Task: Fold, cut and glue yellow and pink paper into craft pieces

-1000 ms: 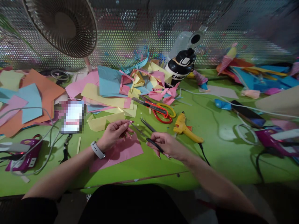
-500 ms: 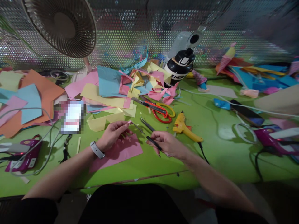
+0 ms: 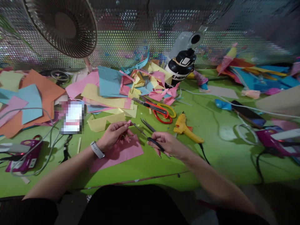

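My left hand point(image 3: 118, 132) pinches a small pink paper piece point(image 3: 129, 122) between thumb and fingertips, above a pink sheet point(image 3: 122, 153) lying on the green table point(image 3: 164, 168). In my right hand point(image 3: 164, 143) are black-handled tweezers point(image 3: 153, 142), their thin metal tips reaching left to the small pink piece. A second pair of tweezers point(image 3: 147, 125) shows just beyond my right fingers; whether it rests on the table or touches the hand I cannot tell. To the right of that hand lies a yellow glue gun point(image 3: 186, 129).
Red-and-yellow scissors point(image 3: 172, 111) and a cutter point(image 3: 153, 105) lie beyond my hands. Coloured paper point(image 3: 112, 81), a black-and-white bottle point(image 3: 179, 68) and a fan point(image 3: 65, 26) stand behind. A phone point(image 3: 72, 118) and power strip point(image 3: 25, 156) are left; cables cross both sides.
The tweezers in my right hand have tilted slightly, and the small pink piece has shifted a little at my left fingertips. Both hands stay in nearly the same place.
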`<state>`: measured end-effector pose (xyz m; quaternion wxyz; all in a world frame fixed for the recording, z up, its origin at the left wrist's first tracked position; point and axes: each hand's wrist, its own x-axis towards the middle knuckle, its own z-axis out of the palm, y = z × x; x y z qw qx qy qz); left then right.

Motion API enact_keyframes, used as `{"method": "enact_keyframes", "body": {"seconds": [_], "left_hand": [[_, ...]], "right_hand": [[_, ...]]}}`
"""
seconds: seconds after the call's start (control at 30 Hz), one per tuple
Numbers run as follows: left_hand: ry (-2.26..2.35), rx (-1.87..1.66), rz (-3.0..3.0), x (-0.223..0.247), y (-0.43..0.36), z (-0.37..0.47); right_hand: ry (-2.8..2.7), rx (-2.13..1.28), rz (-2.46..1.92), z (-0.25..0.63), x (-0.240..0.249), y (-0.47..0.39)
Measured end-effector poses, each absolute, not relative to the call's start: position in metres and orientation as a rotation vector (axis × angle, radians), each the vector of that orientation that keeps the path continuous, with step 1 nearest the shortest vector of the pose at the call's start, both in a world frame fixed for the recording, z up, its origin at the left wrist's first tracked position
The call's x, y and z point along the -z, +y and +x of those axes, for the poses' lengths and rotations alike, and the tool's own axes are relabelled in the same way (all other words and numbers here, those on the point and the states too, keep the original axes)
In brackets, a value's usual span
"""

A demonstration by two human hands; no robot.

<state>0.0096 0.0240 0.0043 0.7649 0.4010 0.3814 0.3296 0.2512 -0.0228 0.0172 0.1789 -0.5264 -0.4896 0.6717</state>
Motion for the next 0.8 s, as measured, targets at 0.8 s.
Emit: {"method": "enact_keyframes", "body": {"seconds": [0.8], "left_hand": [[0.79, -0.664, 0.894, -0.0088, 0.0248, 0.0089]], "right_hand": [[-1.381, -1.879, -1.482, 0.2481, -0.0237, -0.0222]]}}
